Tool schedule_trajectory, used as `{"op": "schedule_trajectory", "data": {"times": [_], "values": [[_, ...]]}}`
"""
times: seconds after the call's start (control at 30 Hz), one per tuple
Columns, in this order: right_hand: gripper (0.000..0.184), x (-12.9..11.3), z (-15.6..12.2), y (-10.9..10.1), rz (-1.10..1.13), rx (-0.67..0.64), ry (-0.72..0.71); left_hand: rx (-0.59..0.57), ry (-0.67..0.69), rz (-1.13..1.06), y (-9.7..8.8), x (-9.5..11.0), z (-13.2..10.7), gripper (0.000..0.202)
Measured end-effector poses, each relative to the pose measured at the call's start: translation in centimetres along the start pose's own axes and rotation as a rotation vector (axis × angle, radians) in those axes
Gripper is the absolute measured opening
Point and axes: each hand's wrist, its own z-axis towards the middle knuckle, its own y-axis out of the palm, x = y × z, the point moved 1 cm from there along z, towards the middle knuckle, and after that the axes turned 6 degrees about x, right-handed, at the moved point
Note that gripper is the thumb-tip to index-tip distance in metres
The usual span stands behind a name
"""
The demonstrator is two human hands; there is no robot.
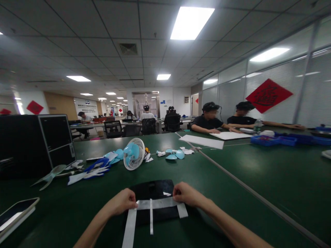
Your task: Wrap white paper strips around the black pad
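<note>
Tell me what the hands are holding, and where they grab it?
A grey strap over a black pad: the left hand pinches its left side, the right hand its right side.

- The only camera rides on my head, facing forward and a little downward across the green table (232, 179).
- Nearest to it, low and central, are my left hand (123, 202) and right hand (185, 195), both pinching the white strip (157, 204).
- Far off, seated people (210, 120) and the ceiling (103, 41) fill the upper frame, wide-angled.
</note>
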Motion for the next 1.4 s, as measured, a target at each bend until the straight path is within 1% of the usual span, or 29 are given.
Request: {"op": "schedule_trajectory", "data": {"times": [0.13, 0.27, 0.4, 0.47, 0.53, 0.63, 0.7, 0.77, 0.83, 0.87, 0.93, 1.0, 1.07, 1.17, 1.27, 1.4], "values": [[0.018, 0.0, 0.1, 0.2, -0.046, 0.021, -0.002, 0.019, -0.012, 0.051, 0.0, 0.2, -0.2, 0.026], [0.017, -0.5, -0.2, 0.2, -0.08, 0.044, -0.008, 0.034, -0.025, 0.066, 0.2, -0.3, 0.1, 0.025], [0.015, -1.1, -0.5, 0.1, -0.126, 0.064, -0.009, 0.059, 0.006, 0.128, 0.3, -0.7, 0.4, 0.021], [0.015, -1.3, -0.5, 0.1, -0.161, 0.074, -0.01, 0.069, 0.028, 0.149, 0.3, -0.5, 0.3, 0.02], [0.016, -1.4, -0.5, 0.1, -0.204, 0.086, -0.007, 0.061, 0.094, 0.154, 0.5, 0.3, -0.1, 0.021], [0.016, -1.7, -0.6, -0.1, -0.249, 0.092, 0.017, 0.018, 0.269, 0.145, 0.9, 2.2, -0.8, 0.032], [0.014, -2.2, -0.9, -0.3, -0.278, 0.098, 0.014, -0.021, 0.344, 0.143, 1.2, 3.1, -1.2, 0.038], [0.013, -3.1, -1.4, -0.4, -0.298, 0.134, -0.052, -0.044, 0.373, 0.152, 1.4, 3.5, -1.2, 0.041], [0.015, -4.5, -2.2, -0.1, -0.293, 0.169, -0.202, -0.049, 0.38, 0.152, 1.6, 3.3, -1.0, 0.041], [0.018, -5.3, -2.5, 0.2, -0.28, 0.163, -0.299, -0.051, 0.383, 0.147, 1.7, 3.1, -0.8, 0.04], [0.023, -6.8, -3.2, 1.3, -0.252, 0.089, -0.486, -0.056, 0.384, 0.135, 1.8, 2.5, -0.4, 0.037], [0.026, -7.9, -3.7, 2.6, -0.244, 0.003, -0.594, -0.059, 0.388, 0.129, 1.9, 2.1, -0.2, 0.033], [0.029, -8.4, -4.0, 3.7, -0.259, -0.025, -0.622, -0.053, 0.393, 0.124, 2.0, 1.9, -0.1, 0.032], [0.031, -8.5, -4.3, 4.6, -0.301, -0.01, -0.62, -0.042, 0.406, 0.122, 2.0, 2.0, -0.2, 0.034], [0.029, -8.3, -4.8, 4.6, -0.353, -0.023, -0.639, -0.042, 0.414, 0.123, 2.0, 2.1, -0.2, 0.035], [0.027, -8.6, -5.7, 4.1, -0.383, -0.047, -0.684, -0.041, 0.421, 0.128, 2.0, 2.0, -0.1, 0.036]]}}
